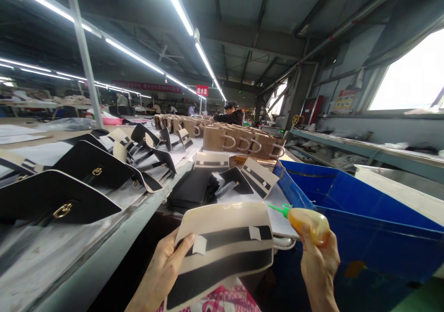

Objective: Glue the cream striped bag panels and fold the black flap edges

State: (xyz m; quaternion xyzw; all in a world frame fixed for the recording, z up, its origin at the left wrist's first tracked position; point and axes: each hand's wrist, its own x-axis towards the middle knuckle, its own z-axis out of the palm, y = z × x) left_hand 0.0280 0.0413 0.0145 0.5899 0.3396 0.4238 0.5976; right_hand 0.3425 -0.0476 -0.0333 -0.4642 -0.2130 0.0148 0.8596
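Note:
My left hand [169, 261] grips the left edge of a beige bag flap panel [225, 252], thumb on top. The panel has two black bands and two small white paper tabs, and a wet-looking shine runs along its far edge. My right hand [317, 261] is wrapped round a soft glue bottle [308, 224] of amber liquid. Its green nozzle [277, 209] points left, close to the panel's upper right corner; contact I cannot tell. Beyond the panel lie a stack of black pieces [190, 187] and another beige banded flap [258, 177].
On the left table, black flaps [93, 164] with gold clasps stand tilted. Rows of brown handled bags [222, 138] fill the table ahead. A large blue bin [360, 219] is at my right. A person [234, 115] sits farther back.

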